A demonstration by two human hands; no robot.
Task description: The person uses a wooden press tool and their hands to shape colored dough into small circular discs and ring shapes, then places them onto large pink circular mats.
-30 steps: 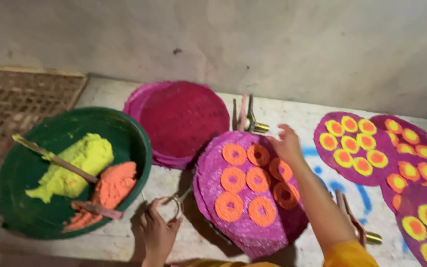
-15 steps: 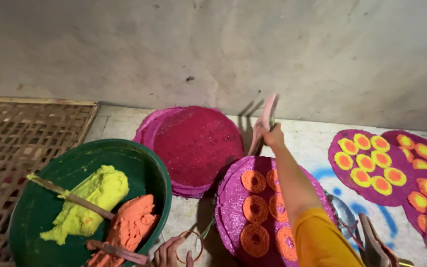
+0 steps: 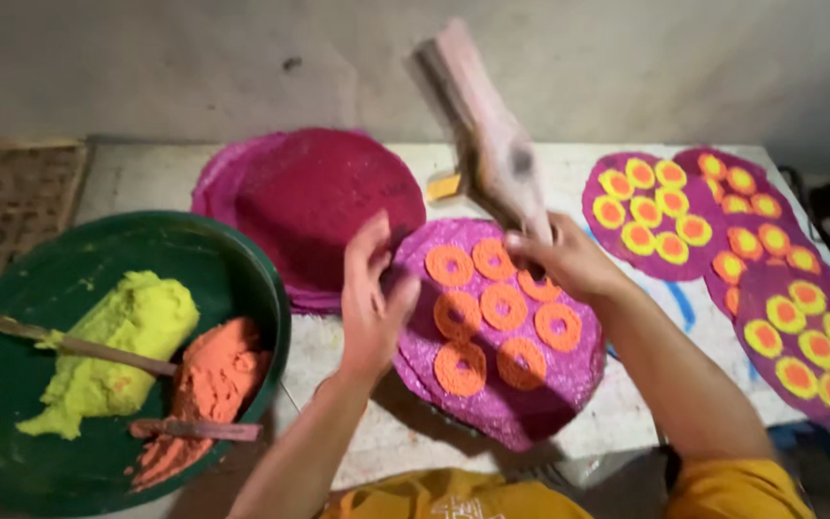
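Right hand (image 3: 569, 261) gripped the pink press tool (image 3: 492, 144), raised above the purple disc (image 3: 501, 336); left hand (image 3: 372, 298) lay loose at its edge; six orange rings (image 3: 503, 306) sat unfilled, with yellow dough (image 3: 117, 346) waiting in the bowl (image 3: 242, 259).

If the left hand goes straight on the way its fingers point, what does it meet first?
Probably the dark pink disc stack just beyond the left hand; height above it is unclear.
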